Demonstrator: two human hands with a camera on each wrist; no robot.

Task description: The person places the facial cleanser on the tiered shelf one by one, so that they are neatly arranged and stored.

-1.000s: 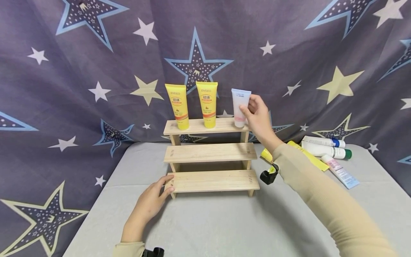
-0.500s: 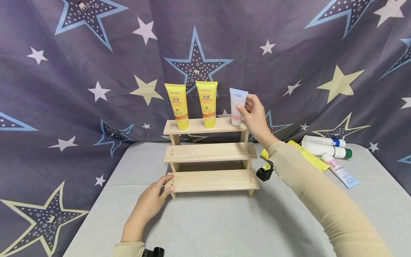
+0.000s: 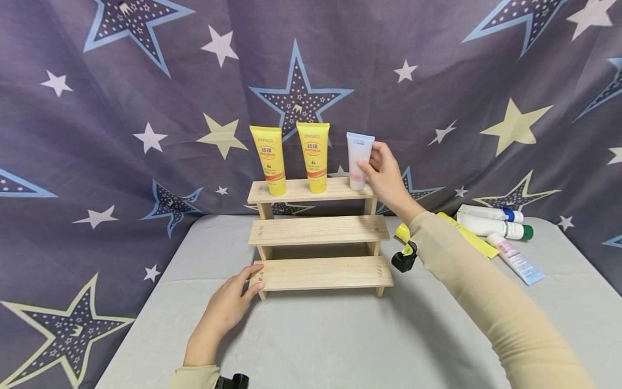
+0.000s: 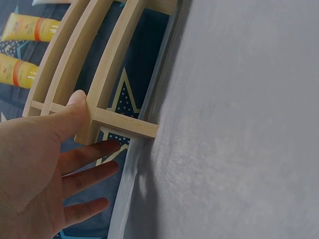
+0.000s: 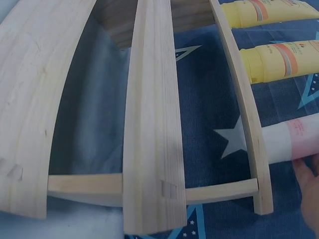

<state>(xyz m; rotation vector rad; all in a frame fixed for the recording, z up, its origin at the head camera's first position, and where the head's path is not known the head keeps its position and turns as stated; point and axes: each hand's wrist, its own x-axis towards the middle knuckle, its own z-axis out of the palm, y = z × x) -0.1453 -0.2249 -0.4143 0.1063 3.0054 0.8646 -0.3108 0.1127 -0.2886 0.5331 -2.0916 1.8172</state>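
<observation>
A three-tier wooden stand (image 3: 318,231) is in the middle of the table. My left hand (image 3: 228,305) holds the left end of its bottom board, thumb and index finger at the edge; in the left wrist view the other fingers of this hand (image 4: 42,169) are spread out. My right hand (image 3: 389,175) pinches a white squeeze tube (image 3: 359,159) with a pale blue crimped end, upright at the right end of the top board. Left of it, two yellow squeeze tubes (image 3: 313,156) stand cap down. The right wrist view shows the white tube's cap end (image 5: 279,142) right at the board.
Right of the stand, a yellow tube (image 3: 468,235) lies partly behind my right forearm. Beyond it lie a white tube with a green cap (image 3: 493,227), one with a blue cap (image 3: 486,213), and a pink-and-blue tube (image 3: 517,261). A star-patterned curtain (image 3: 437,81) hangs behind.
My right hand has shifted the white tube slightly left along the top board, mostly in the first half second. The left hand has stayed in place.
</observation>
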